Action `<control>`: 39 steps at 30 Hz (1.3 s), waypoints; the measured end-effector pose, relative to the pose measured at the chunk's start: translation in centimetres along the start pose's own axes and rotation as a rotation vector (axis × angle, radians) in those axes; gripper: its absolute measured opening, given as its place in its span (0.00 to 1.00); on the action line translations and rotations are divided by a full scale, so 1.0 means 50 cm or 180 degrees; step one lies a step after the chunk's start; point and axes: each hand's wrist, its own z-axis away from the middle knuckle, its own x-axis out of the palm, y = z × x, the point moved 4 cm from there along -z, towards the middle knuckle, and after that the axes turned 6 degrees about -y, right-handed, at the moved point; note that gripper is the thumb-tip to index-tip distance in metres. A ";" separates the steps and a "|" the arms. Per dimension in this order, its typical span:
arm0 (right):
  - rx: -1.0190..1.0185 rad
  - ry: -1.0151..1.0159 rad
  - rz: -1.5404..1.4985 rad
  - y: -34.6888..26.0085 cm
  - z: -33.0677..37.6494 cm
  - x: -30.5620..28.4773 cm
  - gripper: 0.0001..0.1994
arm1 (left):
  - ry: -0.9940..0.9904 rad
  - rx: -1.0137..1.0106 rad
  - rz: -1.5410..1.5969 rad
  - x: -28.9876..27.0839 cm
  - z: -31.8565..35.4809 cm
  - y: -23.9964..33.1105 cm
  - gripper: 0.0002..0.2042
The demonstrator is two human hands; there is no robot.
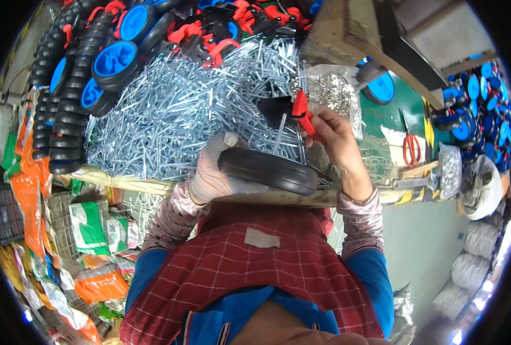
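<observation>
My left hand (208, 171), in a striped grey glove, is closed around one end of a black wheel (267, 171), whose tread faces up. The wheel is at the front edge of the workbench. My bare right hand (339, 141) pinches the red lever of a black bracket (274, 109) just beyond the wheel. A thin metal pin (280, 133) stands between the bracket and the wheel; whether it is fixed in either one I cannot tell. The far side of the wheel is hidden.
A heap of metal pins (175, 109) covers the bench. Behind and left of it lie blue-hubbed wheels (116, 62) and red-levered brackets (209, 46). A clear bag of small metal parts (331, 92), red-handled scissors (411, 148) and a wrench (415, 183) are on the right.
</observation>
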 end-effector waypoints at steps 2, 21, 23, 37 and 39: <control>0.0075 0.0162 -0.0194 0.001 0.016 0.000 0.15 | 0.0224 0.0499 -0.1680 0.008 -0.006 0.009 0.23; -0.0088 -0.0746 0.1244 -0.035 0.100 -0.045 0.14 | -0.0111 0.0293 -0.5562 -0.025 -0.097 -0.015 0.18; 0.0290 -0.0730 0.1321 -0.040 0.103 -0.039 0.14 | -0.0040 0.0139 -0.5743 -0.011 -0.097 -0.003 0.19; -0.0765 0.2249 0.4643 -0.030 0.086 -0.362 0.27 | -0.1321 0.1294 -0.6628 -0.010 -0.081 -0.064 0.18; -0.0604 0.2245 0.2661 -0.036 0.152 -0.306 0.27 | -0.0985 0.0731 -0.6057 -0.022 -0.089 -0.086 0.20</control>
